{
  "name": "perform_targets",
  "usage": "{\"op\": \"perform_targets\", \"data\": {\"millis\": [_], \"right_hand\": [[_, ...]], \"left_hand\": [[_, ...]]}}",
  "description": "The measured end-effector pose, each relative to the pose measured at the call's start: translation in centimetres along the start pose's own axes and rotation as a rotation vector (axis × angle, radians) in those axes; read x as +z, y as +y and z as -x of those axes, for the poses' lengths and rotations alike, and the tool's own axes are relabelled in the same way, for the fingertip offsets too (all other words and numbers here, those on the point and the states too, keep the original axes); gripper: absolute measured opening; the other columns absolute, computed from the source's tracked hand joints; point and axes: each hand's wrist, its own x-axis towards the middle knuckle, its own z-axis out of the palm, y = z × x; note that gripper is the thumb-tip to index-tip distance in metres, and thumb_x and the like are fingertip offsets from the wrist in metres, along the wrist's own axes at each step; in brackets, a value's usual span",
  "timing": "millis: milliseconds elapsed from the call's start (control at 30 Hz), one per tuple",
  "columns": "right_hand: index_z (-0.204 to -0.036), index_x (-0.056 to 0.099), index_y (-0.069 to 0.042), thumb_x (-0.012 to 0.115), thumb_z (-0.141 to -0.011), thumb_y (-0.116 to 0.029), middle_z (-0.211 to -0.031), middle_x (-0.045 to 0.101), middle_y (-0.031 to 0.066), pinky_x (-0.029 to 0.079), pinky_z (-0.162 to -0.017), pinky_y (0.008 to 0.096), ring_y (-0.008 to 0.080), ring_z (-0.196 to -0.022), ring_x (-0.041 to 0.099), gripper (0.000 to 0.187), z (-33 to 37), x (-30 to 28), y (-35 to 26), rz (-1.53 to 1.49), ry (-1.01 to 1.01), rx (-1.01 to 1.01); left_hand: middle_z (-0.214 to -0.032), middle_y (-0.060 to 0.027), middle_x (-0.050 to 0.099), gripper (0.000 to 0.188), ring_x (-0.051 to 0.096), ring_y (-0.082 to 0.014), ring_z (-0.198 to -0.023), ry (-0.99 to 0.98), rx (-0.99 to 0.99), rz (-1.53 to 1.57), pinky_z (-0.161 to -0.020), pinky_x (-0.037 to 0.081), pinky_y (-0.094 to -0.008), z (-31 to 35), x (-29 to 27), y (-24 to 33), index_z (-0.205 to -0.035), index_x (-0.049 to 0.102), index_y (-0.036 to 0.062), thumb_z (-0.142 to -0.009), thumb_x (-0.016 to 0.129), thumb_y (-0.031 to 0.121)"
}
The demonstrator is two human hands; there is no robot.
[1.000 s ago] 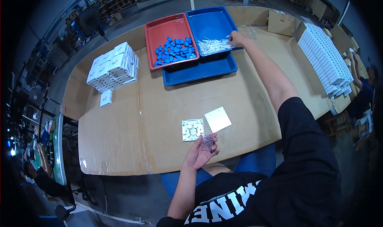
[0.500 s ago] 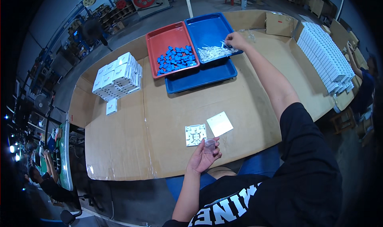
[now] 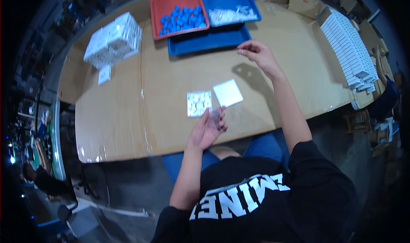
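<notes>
From far off, I see the left hand (image 3: 204,134) with fingers curled around a small see-through plastic piece (image 3: 215,119), just beside the white square patterned plate (image 3: 199,103). Its long side points away from the body. The right hand (image 3: 262,59) hangs over the brown cardboard desk (image 3: 115,127), fingertips pointing left; I cannot tell if they pinch anything.

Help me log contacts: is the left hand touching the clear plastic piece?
Touching: the head view shows the left hand holding the clear plastic piece between thumb and fingers.
</notes>
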Motion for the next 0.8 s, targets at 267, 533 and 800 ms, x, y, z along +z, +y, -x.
{"op": "perform_targets", "data": {"millis": [267,533,800], "right_hand": [[-0.107,0.072,0.002,0.076,-0.093,-0.007,-0.093,0.073,0.0043,0.049,-0.073,0.0211,0.0076,-0.085,0.066,0.017,13.3,7.7,1.6,-0.304,-0.006,0.133],[-0.097,0.076,-0.003,0.075,-0.090,-0.007,-0.087,0.069,0.0003,0.040,-0.063,0.0243,0.0078,-0.069,0.052,0.009,13.5,8.3,-1.5,0.212,-0.335,0.120],[-0.100,0.076,0.001,0.065,-0.101,-0.015,-0.116,0.069,0.0044,0.049,-0.080,0.0270,0.0110,-0.090,0.060,0.018,12.1,7.9,-1.6,0.123,-0.576,-0.002]], "left_hand": [[-0.108,-0.0068,0.069,0.058,0.065,-0.0195,-0.092,-0.019,0.035,-0.174,-0.094,0.052,-0.0392,0.0,1.3,-0.1,-0.138,0.057,-0.0014,-0.110,0.043,0.048],[-0.109,-0.0094,0.070,0.045,0.069,-0.0191,-0.093,0.051,0.060,-0.337,-0.087,0.055,-0.0380,0.9,1.2,-0.7,-0.128,0.061,0.0032,-0.110,0.047,0.042],[-0.108,-0.0102,0.068,0.045,0.068,-0.0199,-0.093,0.022,0.074,-0.364,-0.091,0.055,-0.0403,0.4,1.4,-0.6,-0.129,0.060,0.0061,-0.111,0.045,0.045]]}}
